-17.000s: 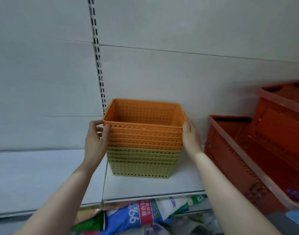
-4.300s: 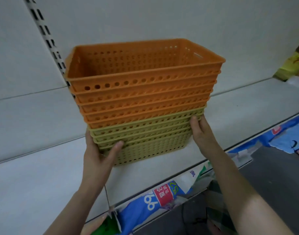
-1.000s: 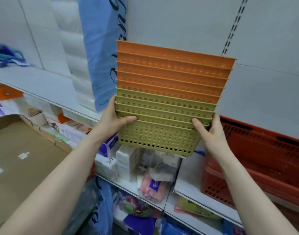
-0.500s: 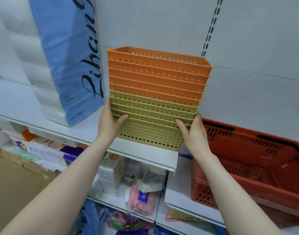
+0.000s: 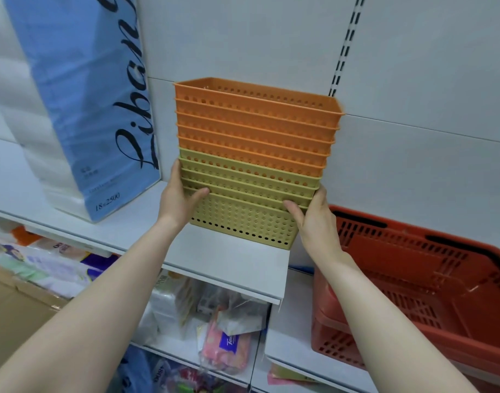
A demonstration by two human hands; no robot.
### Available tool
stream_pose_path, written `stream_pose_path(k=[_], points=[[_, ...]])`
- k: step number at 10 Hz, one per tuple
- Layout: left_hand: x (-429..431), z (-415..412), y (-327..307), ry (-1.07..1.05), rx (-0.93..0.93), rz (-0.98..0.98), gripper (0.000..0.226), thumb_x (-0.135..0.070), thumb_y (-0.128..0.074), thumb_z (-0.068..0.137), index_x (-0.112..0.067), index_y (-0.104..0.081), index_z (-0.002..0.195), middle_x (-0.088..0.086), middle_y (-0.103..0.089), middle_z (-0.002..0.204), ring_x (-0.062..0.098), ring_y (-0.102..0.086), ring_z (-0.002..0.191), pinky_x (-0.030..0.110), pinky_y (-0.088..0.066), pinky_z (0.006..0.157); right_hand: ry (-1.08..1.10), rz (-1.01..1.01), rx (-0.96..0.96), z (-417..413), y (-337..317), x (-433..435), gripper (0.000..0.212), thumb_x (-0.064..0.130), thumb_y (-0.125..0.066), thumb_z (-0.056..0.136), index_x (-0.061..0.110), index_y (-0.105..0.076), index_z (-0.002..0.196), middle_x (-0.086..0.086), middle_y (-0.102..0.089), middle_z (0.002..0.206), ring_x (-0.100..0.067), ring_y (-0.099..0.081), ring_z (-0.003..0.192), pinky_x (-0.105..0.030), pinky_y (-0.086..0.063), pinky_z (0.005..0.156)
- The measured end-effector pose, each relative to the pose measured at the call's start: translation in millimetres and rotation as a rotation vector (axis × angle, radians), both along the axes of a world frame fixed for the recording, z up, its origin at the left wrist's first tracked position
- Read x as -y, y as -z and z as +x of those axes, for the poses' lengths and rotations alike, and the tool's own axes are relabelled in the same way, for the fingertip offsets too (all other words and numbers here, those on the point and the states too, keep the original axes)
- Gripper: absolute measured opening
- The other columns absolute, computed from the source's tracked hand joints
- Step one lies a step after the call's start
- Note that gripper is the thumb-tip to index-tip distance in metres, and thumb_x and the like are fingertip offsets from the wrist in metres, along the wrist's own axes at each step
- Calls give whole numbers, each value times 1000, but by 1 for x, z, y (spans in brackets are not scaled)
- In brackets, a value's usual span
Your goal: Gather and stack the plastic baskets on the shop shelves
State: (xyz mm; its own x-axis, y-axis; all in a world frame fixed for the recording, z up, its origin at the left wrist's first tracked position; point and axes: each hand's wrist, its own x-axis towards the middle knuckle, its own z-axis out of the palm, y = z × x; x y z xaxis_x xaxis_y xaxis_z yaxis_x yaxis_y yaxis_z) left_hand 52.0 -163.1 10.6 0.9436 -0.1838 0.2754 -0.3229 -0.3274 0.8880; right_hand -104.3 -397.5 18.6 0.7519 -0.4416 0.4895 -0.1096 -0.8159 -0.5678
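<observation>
The nested stack of baskets (image 5: 254,163), orange units above and olive-green units below, is gripped at its two ends: the left hand (image 5: 177,198) is clamped on the left end with the thumb across the front wall, and the right hand (image 5: 314,219) is clamped on the right end in the same manner. The hands are held apart by the width of the stack. The step in hand is judged to be the setting-down of the gathered stack on the white shelf (image 5: 229,262); whether the base is fully seated cannot be told. For the next move, the stack is to be seated flat, and the grip released evenly so that the tall stack is not tipped. The stack is placed near the shelf's right end, just beside a large blue-wrapped paper pack (image 5: 81,109). A red shopping basket (image 5: 430,282) is seen on the lower shelf to the right, packaged goods (image 5: 223,344) beneath, and a slotted upright (image 5: 343,49) on the white back panel.
</observation>
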Motion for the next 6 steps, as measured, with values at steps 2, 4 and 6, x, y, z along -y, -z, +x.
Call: stream_pose_path(k=[2, 4, 6], points=[[0, -2, -1, -2, 12, 36, 89, -32, -70, 85, -31, -13, 153, 1, -46, 150, 29, -46, 135, 52, -42, 107, -10, 16, -16, -3, -2, 0, 74, 58, -51, 89, 8, -30, 140, -11, -59, 129, -33, -64, 107, -35, -51, 81], [-4, -13, -10, 14, 16, 155, 87, -24, -63, 92, -32, -3, 154, 2, -44, 152, 32, -48, 133, 49, -43, 106, 2, 1, -70, -11, -10, -2, 68, 53, -50, 94, 7, -30, 141, -13, -61, 127, -33, -64, 106, -31, -44, 75], [-30, -39, -15, 95, 91, 201, 72, -27, -60, 93, -26, -21, 154, 2, -49, 147, 26, -55, 126, 47, -48, 101, -3, -185, -344, -44, -38, 9, 56, 34, -52, 98, 21, -31, 149, -16, -62, 131, -38, -60, 114, -41, -47, 90]])
